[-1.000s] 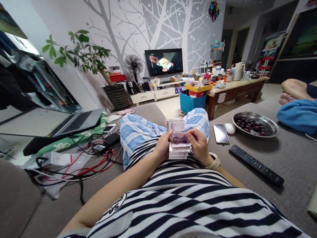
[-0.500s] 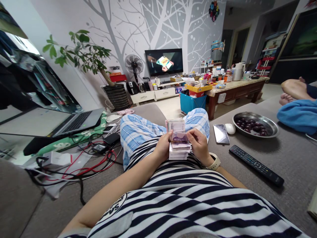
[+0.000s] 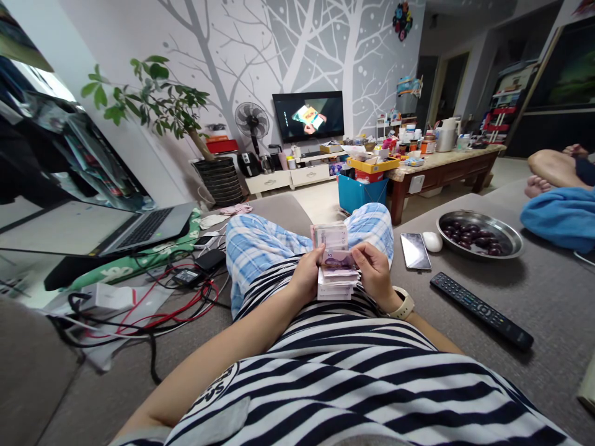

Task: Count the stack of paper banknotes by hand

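Observation:
A stack of banknotes lies over my lap, its near half folded down towards my belly. My left hand is closed on the stack's left side, with the thumb on top. My right hand, with a pale watch on the wrist, pinches the right edge of a purple banknote marked with a 5. That note is bent across the middle of the stack. The fingers under the stack are hidden.
On the sofa to my right are a phone, a white mouse, a remote control and a metal bowl of dark round fruit. Another person's foot is beyond. Cables and a laptop lie left.
Very little differs. The purple note has tilted slightly at its upper edge, and my right fingers have shifted a touch. My left hand keeps its place.

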A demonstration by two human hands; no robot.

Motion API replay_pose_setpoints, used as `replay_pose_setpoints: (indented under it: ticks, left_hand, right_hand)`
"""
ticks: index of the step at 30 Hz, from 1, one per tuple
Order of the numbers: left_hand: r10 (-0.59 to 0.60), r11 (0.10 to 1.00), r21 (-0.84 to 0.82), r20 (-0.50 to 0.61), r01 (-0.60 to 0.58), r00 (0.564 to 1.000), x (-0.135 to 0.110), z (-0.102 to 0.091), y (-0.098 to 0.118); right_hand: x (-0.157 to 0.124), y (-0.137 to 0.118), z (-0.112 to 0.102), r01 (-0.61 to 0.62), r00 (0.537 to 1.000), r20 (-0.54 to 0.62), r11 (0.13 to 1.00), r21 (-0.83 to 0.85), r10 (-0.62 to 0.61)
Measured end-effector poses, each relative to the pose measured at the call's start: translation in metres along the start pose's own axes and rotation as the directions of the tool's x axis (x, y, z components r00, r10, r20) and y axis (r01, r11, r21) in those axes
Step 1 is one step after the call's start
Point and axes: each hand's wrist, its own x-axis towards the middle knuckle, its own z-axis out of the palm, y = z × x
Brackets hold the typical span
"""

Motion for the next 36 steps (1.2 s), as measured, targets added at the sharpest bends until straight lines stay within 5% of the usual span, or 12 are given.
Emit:
replay_pose_setpoints:
  ticks: [19, 27, 36]
  left_hand:
    - [0.003, 0.999, 0.047, 0.040, -0.005, 0.999, 0.004, -0.004, -0.002]
    - [0.014, 0.997, 0.075, 0.051, -0.018, 0.999, -0.001, -0.002, 0.001]
    - [0.011, 0.995, 0.096, 0.046, -0.016, 0.999, -0.007, 0.001, 0.002]
  right_hand:
    - [0.000, -0.004, 0.002, -0.011, 0.999, 0.047, 0.996, 0.094, 0.006]
    - [0.005, 0.004, 0.004, -0.179, 0.982, -0.065, 0.984, -0.015, 0.177]
    - [0.006, 0.006, 0.003, -0.175, 0.983, -0.066, 0.983, -0.057, 0.171]
